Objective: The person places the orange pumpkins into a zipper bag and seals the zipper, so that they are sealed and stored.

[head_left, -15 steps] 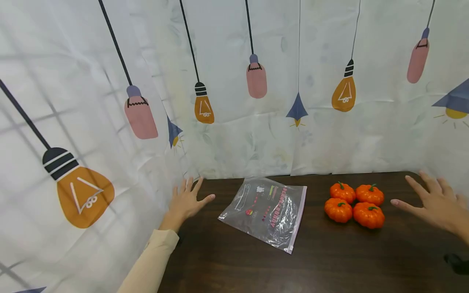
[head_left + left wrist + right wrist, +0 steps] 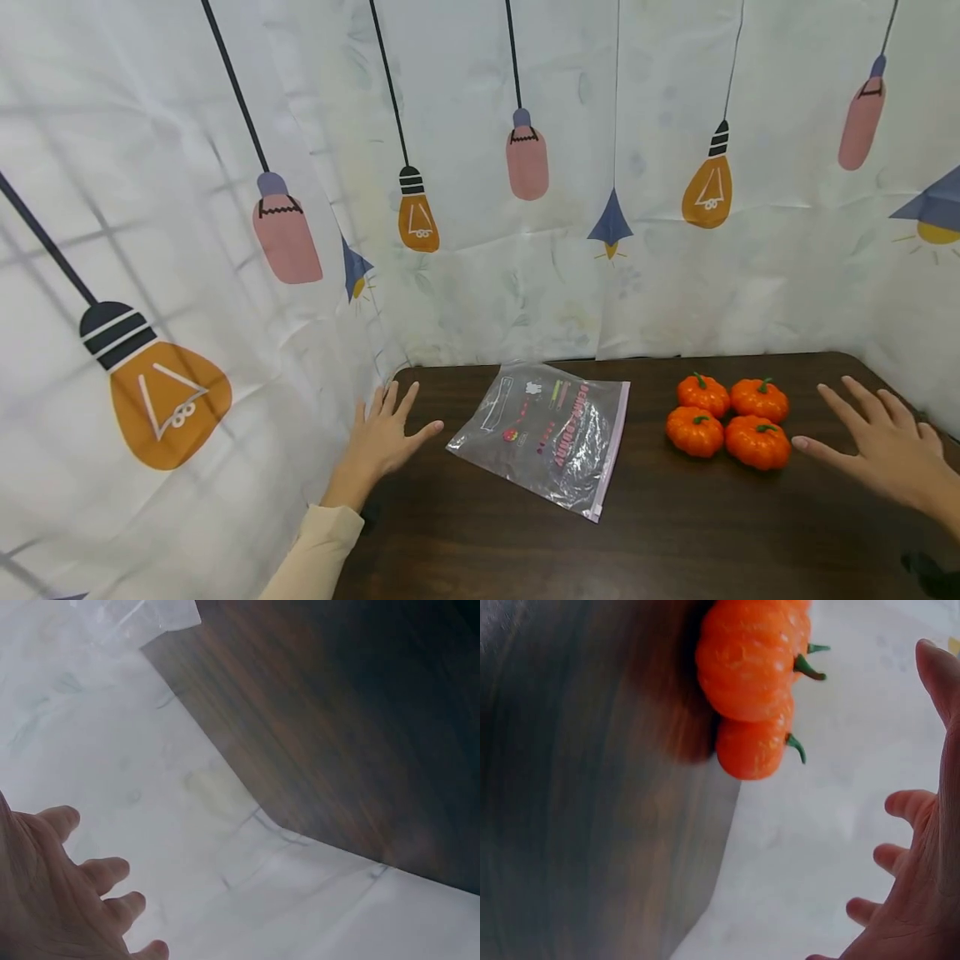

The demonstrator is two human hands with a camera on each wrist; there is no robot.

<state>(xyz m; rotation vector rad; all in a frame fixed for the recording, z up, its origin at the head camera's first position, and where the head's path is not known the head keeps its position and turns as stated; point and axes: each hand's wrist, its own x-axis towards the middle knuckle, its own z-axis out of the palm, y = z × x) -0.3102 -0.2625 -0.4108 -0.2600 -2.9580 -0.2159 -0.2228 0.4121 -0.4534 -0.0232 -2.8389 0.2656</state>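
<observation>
The head view's edges are cutting off the left sleeve [image 2: 322, 542] and the right forearm [image 2: 947, 502]; a dark object [image 2: 932, 577] below the right hand [image 2: 892, 450] is showing too dimly to identify. In the right wrist view, the top edge is cropping the pumpkins [image 2: 738, 435]. These are sitting just left of the right hand; the plastic bag [image 2: 551, 437] is lying flat, right of the left hand [image 2: 377, 437]. Count: four pumpkins, one plastic bag. Both hands are showing wide, fingers spread; I cannot tell whether either is touching the table [image 2: 637, 558].
</observation>
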